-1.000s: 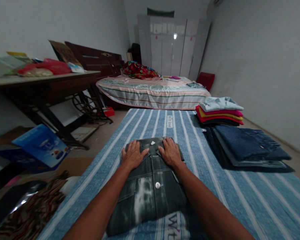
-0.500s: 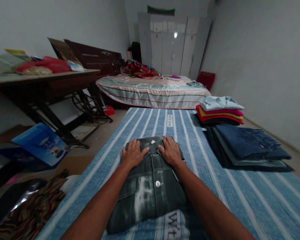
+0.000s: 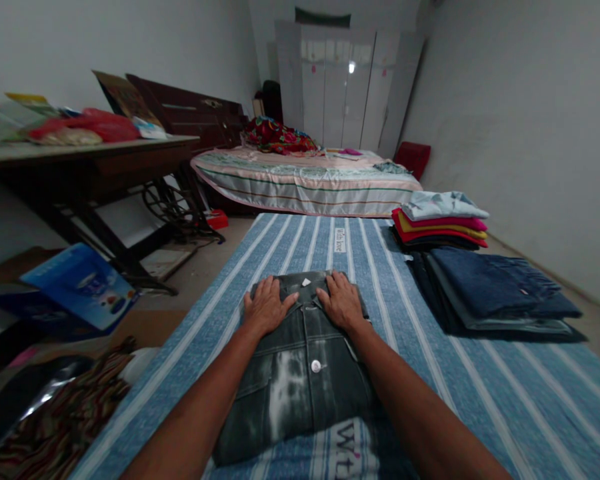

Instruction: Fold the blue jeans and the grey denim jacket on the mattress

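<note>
A dark grey denim jacket (image 3: 300,360) with pale faded patches and a silver button lies folded in front of me on the striped blue bedspread (image 3: 260,257). My left hand (image 3: 270,305) rests flat on its upper left part, thumb pointing inward. On the upper right part lies my right hand (image 3: 341,300), palm down with its fingers apart. Between the two thumbs the collar area and a small white tag are visible. Neither hand grips the cloth. My forearms hide some of the jacket's sides.
To the right lie folded jeans (image 3: 500,287), with a stack of folded coloured clothes (image 3: 443,223) behind them. Another bed (image 3: 305,183) stands beyond. A sewing machine table (image 3: 130,150) and a blue box (image 3: 80,287) are on the left.
Both hands stay in the same place on the jacket. The view has shifted very slightly; nothing else has visibly moved.
</note>
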`<action>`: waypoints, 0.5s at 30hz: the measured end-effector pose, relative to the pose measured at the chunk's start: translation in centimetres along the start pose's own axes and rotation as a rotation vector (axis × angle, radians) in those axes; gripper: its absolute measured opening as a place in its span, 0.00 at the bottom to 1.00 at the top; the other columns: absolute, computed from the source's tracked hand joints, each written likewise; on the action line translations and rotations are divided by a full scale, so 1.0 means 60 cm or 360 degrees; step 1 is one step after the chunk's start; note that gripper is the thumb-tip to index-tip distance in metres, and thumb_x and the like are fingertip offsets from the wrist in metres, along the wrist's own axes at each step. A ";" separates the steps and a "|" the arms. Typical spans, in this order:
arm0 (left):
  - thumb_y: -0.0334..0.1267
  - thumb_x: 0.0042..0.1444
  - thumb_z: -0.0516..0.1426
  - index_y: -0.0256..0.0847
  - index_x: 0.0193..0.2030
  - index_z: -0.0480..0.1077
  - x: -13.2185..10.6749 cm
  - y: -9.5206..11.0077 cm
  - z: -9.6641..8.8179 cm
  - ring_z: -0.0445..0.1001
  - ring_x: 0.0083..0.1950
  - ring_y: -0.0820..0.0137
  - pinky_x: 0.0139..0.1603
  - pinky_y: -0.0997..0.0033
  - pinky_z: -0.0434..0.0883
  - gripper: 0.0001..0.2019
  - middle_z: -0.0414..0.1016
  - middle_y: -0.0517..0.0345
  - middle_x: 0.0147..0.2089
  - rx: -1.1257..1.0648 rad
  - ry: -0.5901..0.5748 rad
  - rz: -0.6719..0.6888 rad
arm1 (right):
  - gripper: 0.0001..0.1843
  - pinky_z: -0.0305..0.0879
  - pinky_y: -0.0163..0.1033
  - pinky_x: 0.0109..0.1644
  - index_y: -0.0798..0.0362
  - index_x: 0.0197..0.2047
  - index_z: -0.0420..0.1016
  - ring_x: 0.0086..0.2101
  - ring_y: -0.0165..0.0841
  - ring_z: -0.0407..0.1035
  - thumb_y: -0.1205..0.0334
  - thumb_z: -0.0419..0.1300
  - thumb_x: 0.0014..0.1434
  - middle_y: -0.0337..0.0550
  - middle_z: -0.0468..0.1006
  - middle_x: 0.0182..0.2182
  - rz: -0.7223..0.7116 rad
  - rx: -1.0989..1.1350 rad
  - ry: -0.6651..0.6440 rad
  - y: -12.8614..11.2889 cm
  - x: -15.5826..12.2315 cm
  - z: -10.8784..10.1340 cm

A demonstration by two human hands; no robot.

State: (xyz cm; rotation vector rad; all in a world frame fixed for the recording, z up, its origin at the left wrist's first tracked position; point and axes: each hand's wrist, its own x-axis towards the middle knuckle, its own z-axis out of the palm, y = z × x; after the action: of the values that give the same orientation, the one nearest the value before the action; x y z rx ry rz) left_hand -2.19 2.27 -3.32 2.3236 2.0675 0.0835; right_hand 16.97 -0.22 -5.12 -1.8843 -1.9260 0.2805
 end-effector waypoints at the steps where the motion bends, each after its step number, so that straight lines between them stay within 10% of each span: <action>1: 0.60 0.61 0.36 0.34 0.68 0.51 -0.001 0.001 -0.001 0.44 0.71 0.56 0.65 0.40 0.48 0.38 0.45 0.44 0.72 -0.0003 -0.0006 0.0000 | 0.30 0.42 0.49 0.64 0.55 0.65 0.56 0.66 0.41 0.41 0.46 0.43 0.66 0.50 0.50 0.67 -0.0003 -0.0002 0.0004 0.000 0.000 0.000; 15: 0.60 0.61 0.37 0.35 0.67 0.52 -0.001 0.000 -0.001 0.44 0.71 0.56 0.65 0.40 0.49 0.37 0.45 0.45 0.72 -0.0015 0.0003 0.0009 | 0.30 0.43 0.49 0.64 0.56 0.64 0.57 0.65 0.42 0.42 0.46 0.42 0.66 0.50 0.51 0.67 -0.0018 -0.0026 0.0032 0.003 0.002 0.005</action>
State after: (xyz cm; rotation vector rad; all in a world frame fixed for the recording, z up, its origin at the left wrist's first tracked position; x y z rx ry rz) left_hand -2.21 2.20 -3.24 2.3253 2.0566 0.0951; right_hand 16.99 -0.08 -5.42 -1.8788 -1.9311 0.2419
